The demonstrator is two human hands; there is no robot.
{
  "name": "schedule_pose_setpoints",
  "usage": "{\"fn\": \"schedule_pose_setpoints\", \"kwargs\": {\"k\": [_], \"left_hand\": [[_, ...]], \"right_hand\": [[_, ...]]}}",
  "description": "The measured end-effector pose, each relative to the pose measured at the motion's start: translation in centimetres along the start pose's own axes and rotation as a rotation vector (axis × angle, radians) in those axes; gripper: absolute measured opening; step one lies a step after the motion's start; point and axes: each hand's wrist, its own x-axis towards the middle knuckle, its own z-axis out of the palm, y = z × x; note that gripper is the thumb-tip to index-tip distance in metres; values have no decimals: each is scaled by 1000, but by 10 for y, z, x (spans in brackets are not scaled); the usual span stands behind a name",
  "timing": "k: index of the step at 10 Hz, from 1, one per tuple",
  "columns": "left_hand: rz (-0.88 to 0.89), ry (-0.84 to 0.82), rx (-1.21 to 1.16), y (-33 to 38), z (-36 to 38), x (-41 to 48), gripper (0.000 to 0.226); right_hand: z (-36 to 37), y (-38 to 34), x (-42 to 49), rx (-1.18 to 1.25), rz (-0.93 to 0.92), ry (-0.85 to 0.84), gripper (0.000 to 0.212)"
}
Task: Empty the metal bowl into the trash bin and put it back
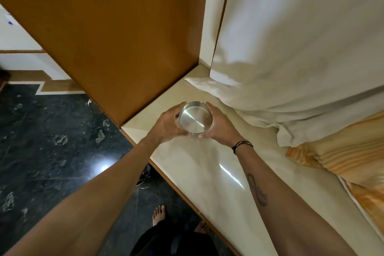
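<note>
A small round metal bowl (195,118) is held between both hands over the cream ledge (207,168) near its far corner. Its shiny inside shows nothing in it. My left hand (168,124) wraps the bowl's left side and my right hand (220,127) its right side, fingertips meeting under the near rim. Whether the bowl's base touches the ledge is hidden by the fingers. No trash bin is in view.
A brown wooden panel (114,37) rises at the ledge's far left. White cloth (291,58) and an orange striped blanket (342,156) lie to the right. Dark marble floor (52,141) spreads on the left, with my bare feet (159,214) and a sandal (144,178) below.
</note>
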Motion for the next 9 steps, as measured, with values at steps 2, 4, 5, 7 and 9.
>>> {"fn": "schedule_pose_setpoints", "kwargs": {"k": [2,4,5,7,9], "left_hand": [[-48,-85,148,-32,22,13,127],[-55,-114,155,-65,47,16,125],[-72,-140,124,-75,51,14,124],[-110,-217,98,-76,42,20,118],[19,-255,327,-73,21,21,133]], "right_hand": [[33,20,7,-24,78,-30,135],[60,38,8,-43,143,-72,132],[70,46,9,-100,156,-62,121],[69,45,8,-191,148,-71,123],[48,36,-3,-324,106,-71,135]]}}
